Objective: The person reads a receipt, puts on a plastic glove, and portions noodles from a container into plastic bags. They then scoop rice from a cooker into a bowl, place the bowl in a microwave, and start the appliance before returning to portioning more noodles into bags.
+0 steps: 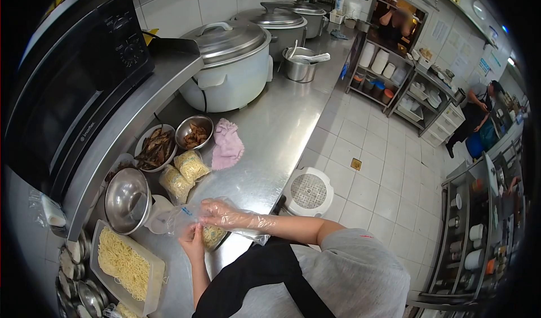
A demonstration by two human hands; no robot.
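My left hand [193, 242], bare, pinches the gathered neck of a clear plastic bag of noodles [213, 237] at the counter's front edge. Closed on the same bag from the other side is my right hand [218, 213], which wears a thin clear plastic glove. The loose upper part of the bag, with blue print, spreads to the left of my fingers. Just beyond lie two filled noodle bags [184, 177]. A long tray of loose yellow noodles [121, 261] sits to the left, beside a tilted steel bowl [128, 201].
Bowls of brown food [155, 148] and a pink cloth [227, 144] lie farther along the steel counter [270, 143]. Large lidded cookers [228, 64] and a steel pot [300, 67] stand behind. A microwave [79, 92] rests on the shelf. A white stool [309, 191] is on the floor; other people stand far off.
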